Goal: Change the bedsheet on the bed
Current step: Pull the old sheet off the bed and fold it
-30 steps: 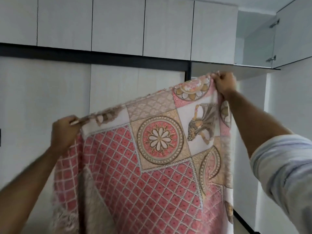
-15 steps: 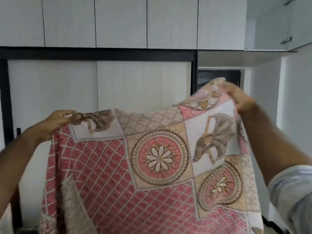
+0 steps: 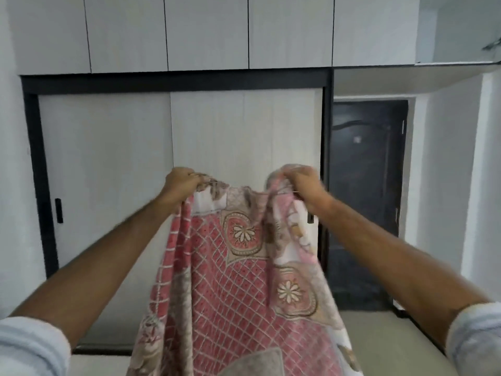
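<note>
fingers of the left hand [image 3: 181, 183] and right hand [image 3: 303, 183] are curled tight round the top edge of the pink patterned bedsheet [image 3: 238, 280], which hangs bunched between outstretched arms in front of the wardrobe [image 3: 108, 172]. no writing is readable. a dark door [image 3: 366, 199] stands to the right.

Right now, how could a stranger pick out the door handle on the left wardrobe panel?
Find the pale sliding wardrobe in its black frame. On its left panel, beside the frame, sits a small black vertical handle. Nothing else dark marks that pale panel.
</note>
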